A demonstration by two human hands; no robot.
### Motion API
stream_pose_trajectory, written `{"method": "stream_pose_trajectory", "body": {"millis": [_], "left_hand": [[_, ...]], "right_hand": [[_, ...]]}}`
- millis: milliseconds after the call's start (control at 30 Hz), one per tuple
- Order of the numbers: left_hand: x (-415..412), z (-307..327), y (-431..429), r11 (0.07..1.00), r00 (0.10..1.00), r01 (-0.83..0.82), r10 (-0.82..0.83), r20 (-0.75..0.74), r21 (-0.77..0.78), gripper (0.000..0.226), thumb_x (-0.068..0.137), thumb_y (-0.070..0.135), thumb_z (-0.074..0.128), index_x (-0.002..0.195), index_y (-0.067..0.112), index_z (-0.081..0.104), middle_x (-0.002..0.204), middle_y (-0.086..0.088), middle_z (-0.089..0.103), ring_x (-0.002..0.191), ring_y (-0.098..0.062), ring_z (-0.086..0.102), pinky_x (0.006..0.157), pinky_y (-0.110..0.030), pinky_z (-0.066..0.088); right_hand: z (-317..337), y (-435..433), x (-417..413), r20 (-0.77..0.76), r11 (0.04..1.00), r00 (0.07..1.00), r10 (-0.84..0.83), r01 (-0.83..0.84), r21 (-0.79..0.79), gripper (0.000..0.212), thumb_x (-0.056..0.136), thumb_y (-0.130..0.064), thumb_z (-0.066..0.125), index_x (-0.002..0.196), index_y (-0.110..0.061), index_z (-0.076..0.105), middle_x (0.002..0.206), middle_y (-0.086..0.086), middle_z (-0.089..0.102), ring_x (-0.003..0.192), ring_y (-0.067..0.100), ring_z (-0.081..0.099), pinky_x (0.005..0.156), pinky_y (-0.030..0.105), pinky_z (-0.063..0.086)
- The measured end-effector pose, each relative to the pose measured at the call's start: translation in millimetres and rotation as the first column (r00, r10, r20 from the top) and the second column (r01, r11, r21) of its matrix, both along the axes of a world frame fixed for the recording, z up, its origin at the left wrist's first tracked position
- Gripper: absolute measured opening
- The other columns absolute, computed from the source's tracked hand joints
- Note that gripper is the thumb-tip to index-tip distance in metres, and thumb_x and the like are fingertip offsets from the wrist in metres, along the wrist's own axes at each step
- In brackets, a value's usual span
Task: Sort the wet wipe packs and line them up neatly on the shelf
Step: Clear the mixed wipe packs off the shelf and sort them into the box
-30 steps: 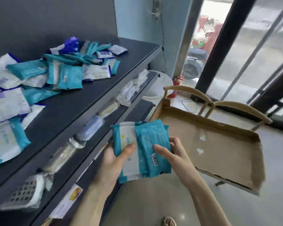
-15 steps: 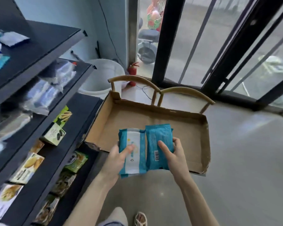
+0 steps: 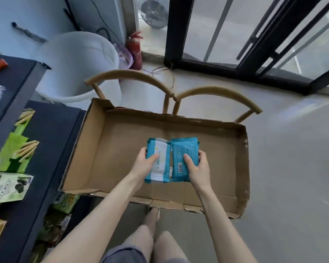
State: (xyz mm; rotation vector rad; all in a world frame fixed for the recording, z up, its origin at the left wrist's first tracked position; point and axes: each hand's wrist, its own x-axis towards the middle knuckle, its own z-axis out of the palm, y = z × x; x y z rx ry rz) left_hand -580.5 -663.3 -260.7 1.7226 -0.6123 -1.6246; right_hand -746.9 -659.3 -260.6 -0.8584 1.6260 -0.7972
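Single view only: head-worn wide-angle camera, looking forward and steeply down along person's own forearms. Grip near frame centre, close under lens: left hand [image 3: 142, 164] and right hand [image 3: 199, 168] hold two teal plastic wet wipe packs [image 3: 184, 150]. Beneath grip: shallow brown cardboard tray [image 3: 122, 149]. Left of grip: dark shelf unit [image 3: 51, 141], cropped by frame edge. Beyond grip: black-framed glass doors [image 3: 176, 29], lines bowed by lens. Nearer than grip: bare knees [image 3: 141, 240], probably one shoe [image 3: 153, 213], blurred.
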Motion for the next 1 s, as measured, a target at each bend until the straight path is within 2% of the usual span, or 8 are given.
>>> {"method": "stream_pose_trajectory", "body": {"millis": [133,333,500,567,667,767,900,1000], "left_hand": [[-7,-56,-67,0.998,0.997,0.052,-0.053,0.052,0.019,0.019,0.094,0.019,0.058,0.111,0.022,0.049,0.107,0.000,0.061,0.095,-0.018,0.065,0.076,-0.036,0.058],[-15,-143,-139,0.993,0.995,-0.001,-0.010,0.104,0.114,0.026,0.091,0.017,0.062,0.114,0.016,0.050,0.107,-0.001,0.059,0.098,-0.021,0.063,0.082,-0.040,0.056],[-22,-216,-186,0.981,0.994,-0.055,0.036,0.104,0.187,0.030,0.090,0.022,0.063,0.113,0.020,0.044,0.102,0.006,0.055,0.086,-0.011,0.064,0.055,-0.019,0.055],[-25,-241,-201,0.980,0.994,-0.069,0.052,0.094,0.186,0.030,0.089,0.023,0.064,0.112,0.020,0.045,0.096,0.009,0.056,0.080,-0.007,0.064,0.052,-0.017,0.053],[-31,-273,-216,0.984,0.990,-0.098,0.082,0.113,0.148,0.028,0.089,0.025,0.065,0.111,0.019,0.049,0.097,0.006,0.059,0.084,-0.009,0.066,0.064,-0.026,0.058],[-35,-305,-223,0.995,0.962,-0.013,-0.015,0.272,0.101,0.029,0.090,0.028,0.063,0.115,0.017,0.054,0.105,0.002,0.060,0.096,-0.016,0.063,0.085,-0.039,0.055],[-40,-326,-219,0.993,0.835,0.105,-0.122,0.536,0.061,0.042,0.093,0.035,0.057,0.127,0.012,0.053,0.115,0.001,0.041,0.110,-0.012,0.040,0.099,-0.026,0.036],[-40,-328,-215,0.982,0.774,0.181,-0.178,0.608,0.057,0.047,0.094,0.034,0.054,0.134,0.011,0.046,0.121,-0.003,0.042,0.114,-0.016,0.042,0.101,-0.034,0.038]], "right_hand": [[-55,-59,1,-0.055,0.995,0.998,-0.028,0.033,0.090,0.027,0.094,-0.028,0.057,0.117,-0.024,0.044,0.108,-0.005,0.060,0.094,0.011,0.064,0.076,0.038,0.059],[-138,-127,-2,-0.097,0.975,0.992,-0.080,0.098,0.199,0.029,0.094,-0.021,0.058,0.119,-0.020,0.042,0.099,-0.010,0.056,0.081,0.000,0.061,0.052,0.010,0.049],[-216,-176,-10,-0.179,0.963,0.981,-0.071,0.114,0.246,0.032,0.095,-0.026,0.056,0.121,-0.020,0.037,0.108,-0.002,0.056,0.081,0.003,0.061,0.051,0.013,0.049],[-244,-193,-13,-0.209,0.964,0.976,-0.055,0.107,0.244,0.029,0.095,-0.028,0.055,0.117,-0.022,0.037,0.105,-0.004,0.055,0.080,0.004,0.059,0.050,0.012,0.046],[-275,-211,-16,-0.248,0.973,0.968,-0.027,0.083,0.216,0.025,0.095,-0.028,0.055,0.113,-0.024,0.038,0.097,-0.009,0.054,0.089,0.011,0.059,0.058,0.013,0.043],[-300,-219,-17,-0.344,0.982,0.938,0.030,0.037,0.186,0.032,0.095,-0.027,0.055,0.122,-0.014,0.044,0.114,0.000,0.049,0.098,0.014,0.053,0.074,0.020,0.041],[-323,-214,-18,-0.630,0.982,0.756,0.179,-0.100,0.160,0.051,0.095,-0.031,0.054,0.136,-0.002,0.042,0.133,0.015,0.037,0.116,0.028,0.038,0.096,0.032,0.033],[-324,-211,-18,-0.709,0.964,0.653,0.266,-0.186,0.190,0.057,0.096,-0.032,0.052,0.139,0.002,0.037,0.137,0.019,0.036,0.115,0.033,0.037,0.097,0.039,0.032]]}}
